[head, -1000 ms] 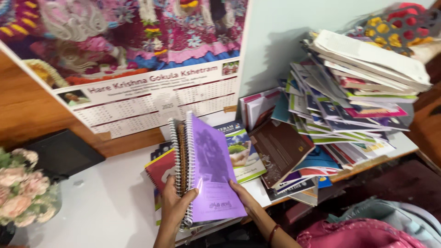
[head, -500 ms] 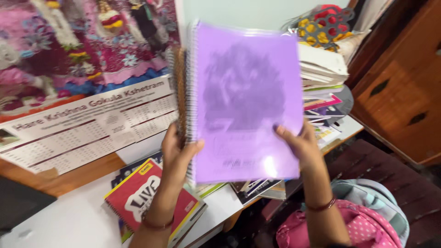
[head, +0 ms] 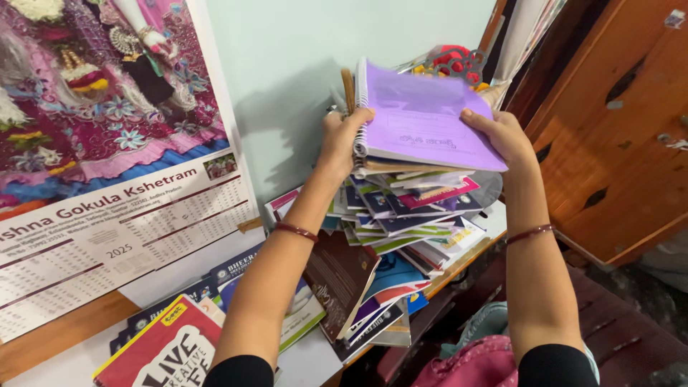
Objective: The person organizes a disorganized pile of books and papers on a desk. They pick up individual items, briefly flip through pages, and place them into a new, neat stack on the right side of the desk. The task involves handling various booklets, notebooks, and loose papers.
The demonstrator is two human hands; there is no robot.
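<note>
Both hands (head: 344, 140) grip — firmly (closed) — notebooks (head: 423, 118).

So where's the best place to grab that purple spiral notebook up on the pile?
Grip the purple spiral notebook at its two side edges, from the front: left hand on the coil spine, right hand on the open edge. It lies flat and wide on a leaning stack of books.

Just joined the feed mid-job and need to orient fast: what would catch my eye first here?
First, the purple spiral notebook, gripped by the left hand at its coil edge and the right hand at its far edge, lying on top of the leaning pile of books against the wall. Next, the large colourful wall calendar at left, and a red-covered book on the white table at the bottom.
</note>
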